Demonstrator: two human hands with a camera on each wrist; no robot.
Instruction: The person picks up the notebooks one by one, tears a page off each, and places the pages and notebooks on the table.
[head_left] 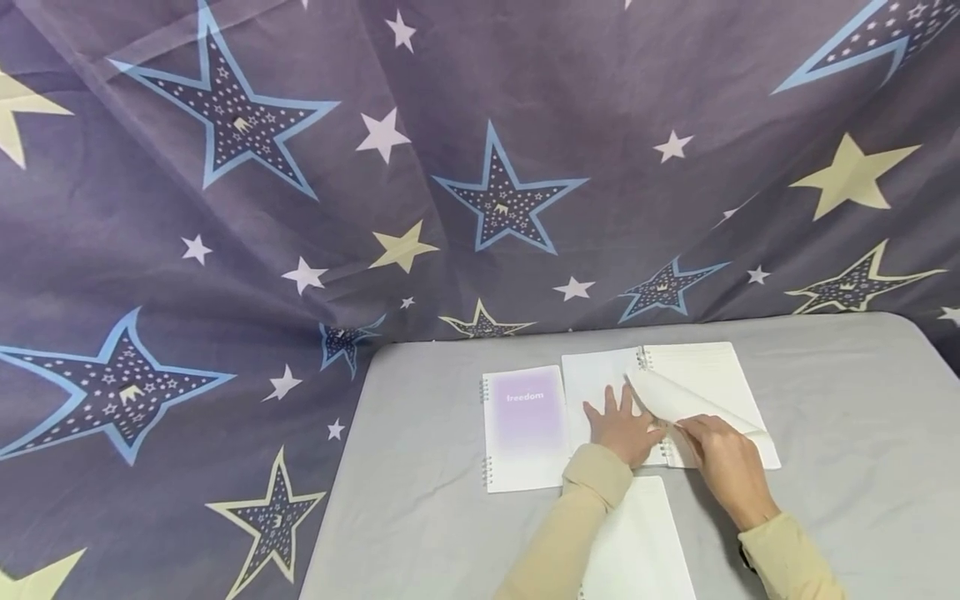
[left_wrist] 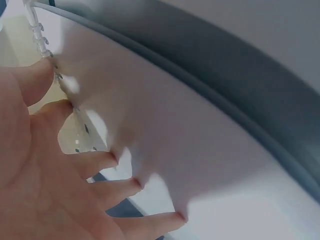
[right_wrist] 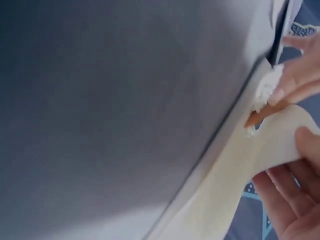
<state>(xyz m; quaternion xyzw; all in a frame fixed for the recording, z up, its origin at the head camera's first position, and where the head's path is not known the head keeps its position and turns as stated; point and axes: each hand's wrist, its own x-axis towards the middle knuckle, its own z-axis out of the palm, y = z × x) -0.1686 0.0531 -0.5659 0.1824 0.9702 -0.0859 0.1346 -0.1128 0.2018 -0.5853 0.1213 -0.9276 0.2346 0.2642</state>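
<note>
A spiral-bound notebook lies spread open, its left page (head_left: 588, 375) white and its right page (head_left: 712, 367) faintly lined. My left hand (head_left: 624, 433) rests on the left page with fingers spread, its thumb beside the coil. In the left wrist view the fingertips of the left hand (left_wrist: 55, 170) touch the paper. My right hand (head_left: 727, 458) pinches the loose edge of a page (head_left: 667, 396) near the lower coil; this page is lifted and curls over the right side. The right wrist view shows the right hand (right_wrist: 295, 205) with that bent page (right_wrist: 220, 195) between thumb and fingers.
Left of the open notebook lies a closed purple-and-white spiral notebook (head_left: 525, 425) marked "freedom". Another white notebook (head_left: 637, 542) lies in front, partly under the left forearm. All rest on a grey-covered table (head_left: 420, 517), with a star-patterned cloth (head_left: 420, 175) behind it.
</note>
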